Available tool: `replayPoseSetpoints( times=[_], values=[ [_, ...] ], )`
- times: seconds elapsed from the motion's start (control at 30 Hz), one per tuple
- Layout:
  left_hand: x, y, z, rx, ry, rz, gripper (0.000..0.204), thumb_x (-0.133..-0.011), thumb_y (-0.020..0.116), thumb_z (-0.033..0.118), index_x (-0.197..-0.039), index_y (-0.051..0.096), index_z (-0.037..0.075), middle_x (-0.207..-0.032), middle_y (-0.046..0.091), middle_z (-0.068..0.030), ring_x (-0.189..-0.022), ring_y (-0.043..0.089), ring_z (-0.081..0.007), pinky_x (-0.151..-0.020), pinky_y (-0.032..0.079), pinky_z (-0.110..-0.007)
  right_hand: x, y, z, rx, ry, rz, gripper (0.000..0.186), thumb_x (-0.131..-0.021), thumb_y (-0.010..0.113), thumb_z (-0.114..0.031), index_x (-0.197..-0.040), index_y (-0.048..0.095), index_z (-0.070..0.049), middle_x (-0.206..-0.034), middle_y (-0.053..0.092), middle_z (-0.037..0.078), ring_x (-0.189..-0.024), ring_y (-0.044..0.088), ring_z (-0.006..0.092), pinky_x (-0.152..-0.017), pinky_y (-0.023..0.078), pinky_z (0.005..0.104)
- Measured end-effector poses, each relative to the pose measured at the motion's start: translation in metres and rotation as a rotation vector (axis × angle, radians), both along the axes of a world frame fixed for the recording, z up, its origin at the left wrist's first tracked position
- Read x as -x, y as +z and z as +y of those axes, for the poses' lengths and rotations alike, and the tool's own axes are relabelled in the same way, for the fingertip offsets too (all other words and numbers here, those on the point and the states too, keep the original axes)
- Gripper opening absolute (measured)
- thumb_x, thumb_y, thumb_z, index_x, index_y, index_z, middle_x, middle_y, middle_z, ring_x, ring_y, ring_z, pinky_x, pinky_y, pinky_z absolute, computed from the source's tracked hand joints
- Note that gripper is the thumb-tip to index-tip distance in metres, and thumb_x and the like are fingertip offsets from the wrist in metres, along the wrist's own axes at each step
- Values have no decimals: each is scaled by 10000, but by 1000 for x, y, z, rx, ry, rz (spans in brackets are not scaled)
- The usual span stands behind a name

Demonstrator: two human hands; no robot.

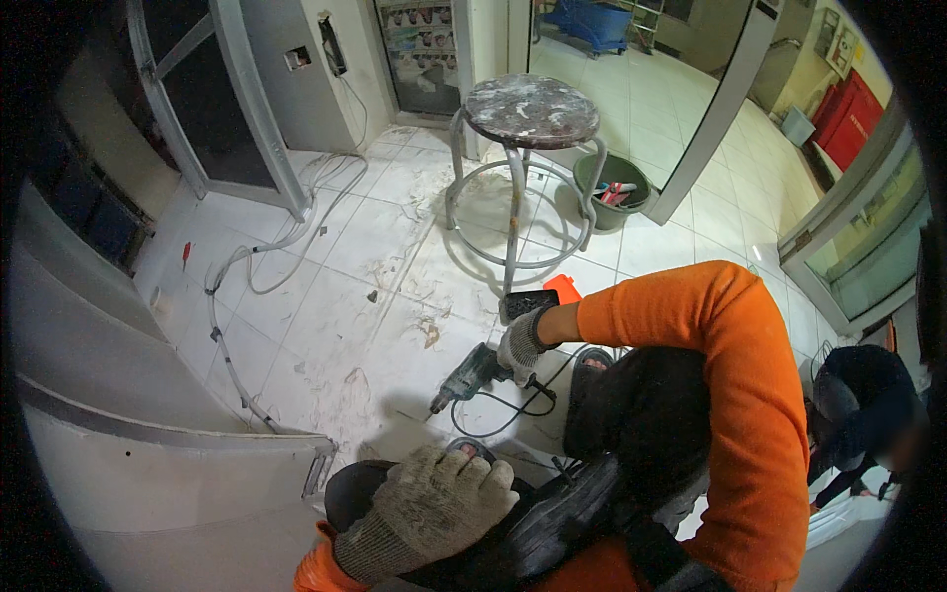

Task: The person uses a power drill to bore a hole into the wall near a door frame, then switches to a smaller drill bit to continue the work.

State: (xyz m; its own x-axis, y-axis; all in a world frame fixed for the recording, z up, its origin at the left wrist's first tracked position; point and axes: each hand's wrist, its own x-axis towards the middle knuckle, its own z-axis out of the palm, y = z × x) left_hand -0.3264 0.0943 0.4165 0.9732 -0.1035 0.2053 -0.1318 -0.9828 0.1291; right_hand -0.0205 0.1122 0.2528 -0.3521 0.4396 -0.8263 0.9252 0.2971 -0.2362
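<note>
My right hand (pixel 521 345), in a grey knitted glove, is closed round the rear of a dark green power drill (pixel 472 373). The drill is low over the tiled floor, its chuck and thin bit pointing left and toward me. A black cable (pixel 480 432) curls beside it. My left hand (pixel 444 503), in a dusty glove of the same kind, lies back up over my bent left knee, holding nothing I can see. Just beyond my right hand are a black box-like thing (pixel 530 304) and an orange piece (pixel 562 288), both partly hidden.
A paint-spattered round stool (pixel 531 111) stands ahead, with a dark green bucket (pixel 636 187) of tools beside it. Grey conduit (pixel 229 340) winds along the left floor near a red screwdriver (pixel 186 255). A pale curved panel (pixel 178 483) is near left. Another person (pixel 858 405) bends at far right.
</note>
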Motion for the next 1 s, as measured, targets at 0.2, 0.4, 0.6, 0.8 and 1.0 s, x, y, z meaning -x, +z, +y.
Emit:
replayPoseSetpoints(
  times=[0.2, 0.4, 0.6, 0.8, 1.0],
  values=[
    [9, -11, -8, -65, 33, -59, 286, -912, 707, 413, -1069, 676, 175, -952, 547, -21, -909, 590, -217, -825, 502, -435, 1, 11, 14, -42, -73, 70, 581, -868, 664, -541, -1214, 721, -79, -1096, 742, 177, -1059, 691, 379, -932, 521, 486],
    [-23, -22, 3, 39, -35, -8, 291, -910, 699, 408, -1063, 675, 162, -894, 547, -19, -911, 607, -220, -812, 516, -403, -37, -1, 42, -372, -57, 56, 507, -882, 671, -491, -1167, 726, -75, -1104, 721, 202, -1017, 684, 409, -890, 540, 497],
    [-62, -28, 21, -36, -17, 98, 254, -919, 684, 406, -967, 645, 159, -835, 536, -11, -869, 595, -202, -725, 492, -398, -92, 162, 100, -1490, -709, 383, 657, -951, 542, -663, -1322, 664, -135, -1131, 756, 93, -1084, 707, 296, -981, 536, 406],
    [-55, -47, 30, 138, 66, 203, 215, -914, 674, 368, -865, 631, 164, -799, 538, 0, -782, 567, -183, -681, 462, -383, -235, 86, 0, -995, -1739, 1093, 554, -1051, 493, -511, -1324, 604, -41, -1144, 692, 123, -970, 696, 208, -886, 575, 347],
    [-54, -58, 37, 103, 37, 159, 193, -904, 675, 335, -844, 654, 153, -738, 545, 8, -712, 555, -177, -657, 446, -380, -219, 59, 13, -861, -2196, 1294, 740, -1009, 500, -673, -1330, 561, -9, -1277, 640, 180, -1071, 678, 293, -967, 567, 445]
  ],
)
